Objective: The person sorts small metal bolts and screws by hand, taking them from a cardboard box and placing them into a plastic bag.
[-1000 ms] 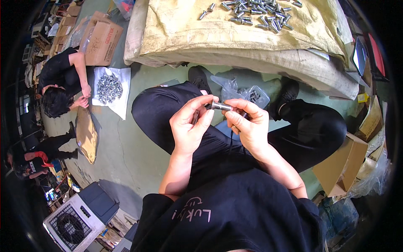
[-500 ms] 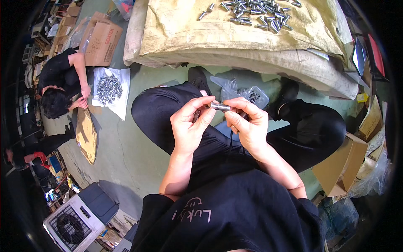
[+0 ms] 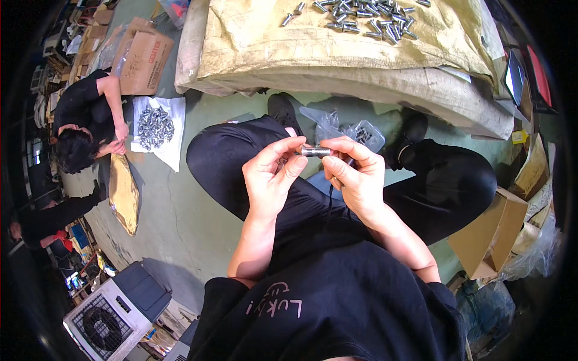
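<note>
Between my two hands I hold a short, shiny metal bolt (image 3: 316,151) level above my lap. My left hand (image 3: 269,171) pinches one end between thumb and fingertips. The other end is pinched by the thumb and forefinger of my right hand (image 3: 360,174). Its remaining fingers are curled, with something small and dark partly showing behind them. Beyond my hands, a clear plastic container (image 3: 374,139) on the floor between my feet has more metal pieces and a plastic bag in it.
A cloth-covered table (image 3: 253,54) ahead bears a pile of similar bolts (image 3: 373,15). To the left, a person (image 3: 78,126) crouches by a white sheet (image 3: 174,114) heaped with metal parts. A fan unit (image 3: 99,325) stands lower left; an open cardboard box (image 3: 487,234) is at right.
Both hands stay in nearly the same place, still pinching the bolt, which has shifted very slightly. The view has moved a little.
</note>
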### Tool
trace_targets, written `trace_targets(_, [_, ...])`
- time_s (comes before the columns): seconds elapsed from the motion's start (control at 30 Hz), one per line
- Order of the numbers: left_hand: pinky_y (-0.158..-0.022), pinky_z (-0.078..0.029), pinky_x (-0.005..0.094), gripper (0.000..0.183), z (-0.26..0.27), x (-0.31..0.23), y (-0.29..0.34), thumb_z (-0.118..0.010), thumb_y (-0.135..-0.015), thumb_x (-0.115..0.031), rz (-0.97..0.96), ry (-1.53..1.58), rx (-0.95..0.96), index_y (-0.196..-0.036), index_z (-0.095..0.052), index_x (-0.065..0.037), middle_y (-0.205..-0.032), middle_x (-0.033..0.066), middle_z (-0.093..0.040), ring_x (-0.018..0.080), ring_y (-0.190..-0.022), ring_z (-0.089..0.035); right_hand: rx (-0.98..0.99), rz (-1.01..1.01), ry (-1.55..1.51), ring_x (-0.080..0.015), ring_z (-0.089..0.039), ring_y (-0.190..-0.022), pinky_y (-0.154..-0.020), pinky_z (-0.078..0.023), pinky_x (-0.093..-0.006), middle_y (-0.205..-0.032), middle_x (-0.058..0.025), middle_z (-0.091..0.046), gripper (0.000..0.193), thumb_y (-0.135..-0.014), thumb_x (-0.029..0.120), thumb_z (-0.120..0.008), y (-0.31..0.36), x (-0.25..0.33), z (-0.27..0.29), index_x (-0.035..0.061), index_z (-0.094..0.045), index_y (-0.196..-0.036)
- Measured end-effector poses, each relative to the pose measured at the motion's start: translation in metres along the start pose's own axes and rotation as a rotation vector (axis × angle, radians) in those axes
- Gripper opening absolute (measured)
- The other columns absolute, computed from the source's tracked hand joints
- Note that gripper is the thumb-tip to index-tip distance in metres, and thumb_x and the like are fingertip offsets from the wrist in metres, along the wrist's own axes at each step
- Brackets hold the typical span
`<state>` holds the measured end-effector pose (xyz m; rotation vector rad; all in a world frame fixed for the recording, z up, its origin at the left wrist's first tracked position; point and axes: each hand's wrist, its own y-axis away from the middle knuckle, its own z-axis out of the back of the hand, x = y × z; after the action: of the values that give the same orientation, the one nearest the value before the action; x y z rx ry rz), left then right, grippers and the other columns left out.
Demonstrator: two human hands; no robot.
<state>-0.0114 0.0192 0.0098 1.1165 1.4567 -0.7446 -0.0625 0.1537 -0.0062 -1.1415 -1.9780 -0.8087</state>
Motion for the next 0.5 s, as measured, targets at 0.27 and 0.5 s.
trace_targets(0.27, [-0.061,-0.042,0.0169,0.022,0.0020,0.0021,0.0024,-0.066,-0.073,-0.001,0.015,0.003,-0.054,-0.093,-0.059,0.004,-0.079,0.0024,-0.059,0.0055,-0.068,-0.051,0.002,-0.089,-0.023,-0.0052,-0.048,-0.054,-0.042,-0.033,-0.0155,-0.072,-0.0019,-0.053,0.020,-0.075,-0.002,-0.061,0.0007,0.0027,-0.0018,-0.0015,-0.061,-0.095])
trace_targets(0.5, [-0.058,-0.039,0.0159,0.022,0.0010,0.0013,0.0023,-0.066,-0.072,0.002,-0.099,-0.054,-0.035,-0.093,-0.059,0.004,-0.078,0.0016,-0.057,0.0043,-0.066,-0.049,0.009,-0.099,-0.029,-0.0050,-0.048,-0.053,-0.040,-0.032,-0.0153,-0.073,-0.0019,-0.053,0.021,-0.075,-0.002,-0.061,-0.0008,0.0006,-0.0020,-0.0012,-0.061,-0.096])
